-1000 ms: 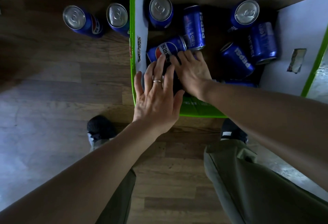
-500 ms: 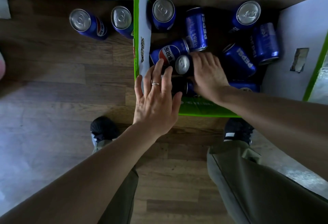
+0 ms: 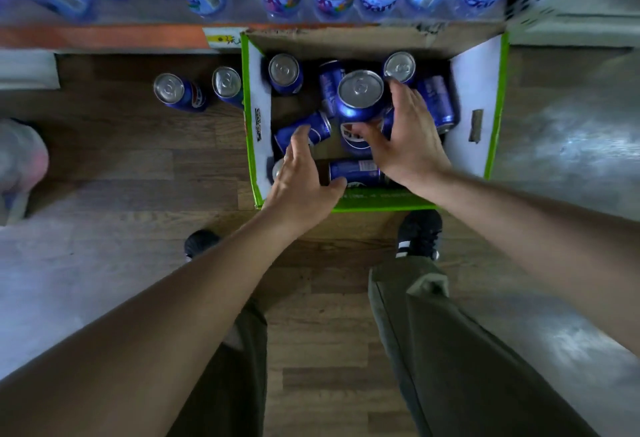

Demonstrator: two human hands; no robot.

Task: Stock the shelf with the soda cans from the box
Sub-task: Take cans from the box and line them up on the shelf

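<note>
Pepsi can [image 3: 360, 97], upright, lid up, raised over the cardboard box [image 3: 476, 104] centre, clasped by right hand [image 3: 405, 139]. Left hand [image 3: 301, 177], fingers relaxed, reaches the near-left-corner cans lying sideways.

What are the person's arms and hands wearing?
Both arms are bare from the picture's edge to the wrist, with no sleeves, gloves or watch in view. The left hand has a thin ring on one finger, just visible near the knuckle. The right hand shows no ring or other jewellery. Below the arms, the person wears dark olive trousers and black shoes.
</note>
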